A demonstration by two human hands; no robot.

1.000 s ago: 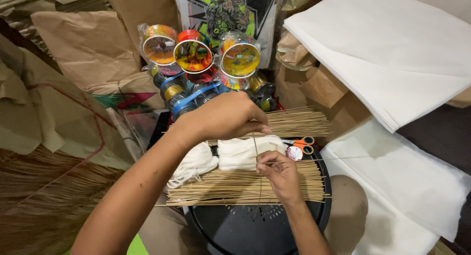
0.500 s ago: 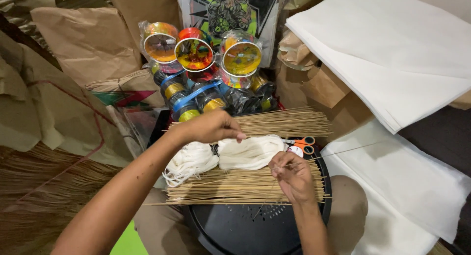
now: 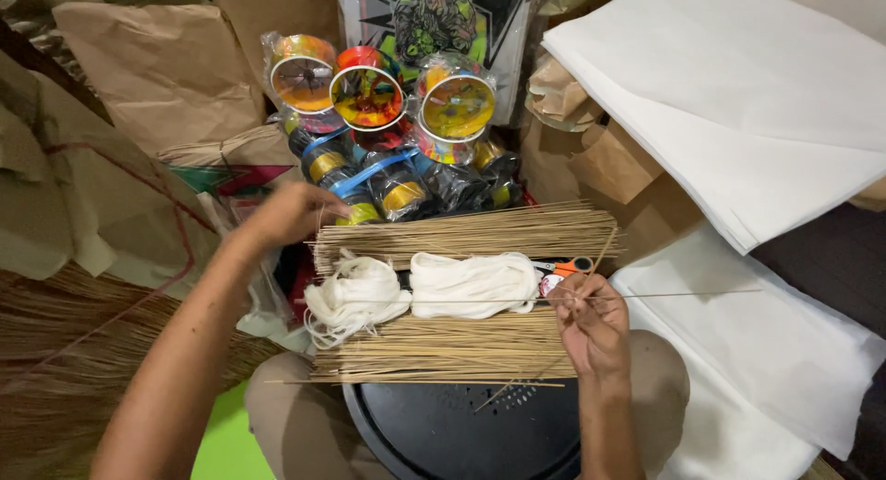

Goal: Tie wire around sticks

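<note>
My right hand [image 3: 591, 321] pinches thin bamboo sticks [image 3: 646, 296] where they cross, just right of two white thread hanks [image 3: 471, 284]. My left hand [image 3: 288, 214] hovers at the left end of the far stick bundle [image 3: 466, 233], fingers curled, with no object visible in it. A second, nearer stick bundle [image 3: 443, 348] lies across a round black tray [image 3: 452, 434] on my lap. Orange-handled scissors [image 3: 565, 267] lie between the bundles, beside my right hand.
Colourful spools in clear wrapping [image 3: 369, 97] and dark reels with blue tape [image 3: 388, 189] stand behind the bundles. White paper sheets [image 3: 738, 92] lie at right, brown paper [image 3: 157, 69] at left, and a heap of dry straw [image 3: 55, 369] at lower left.
My left hand has moved left from above the thread hanks to the end of the far bundle. My right hand stays in place, and a long stick now reaches out to the right.
</note>
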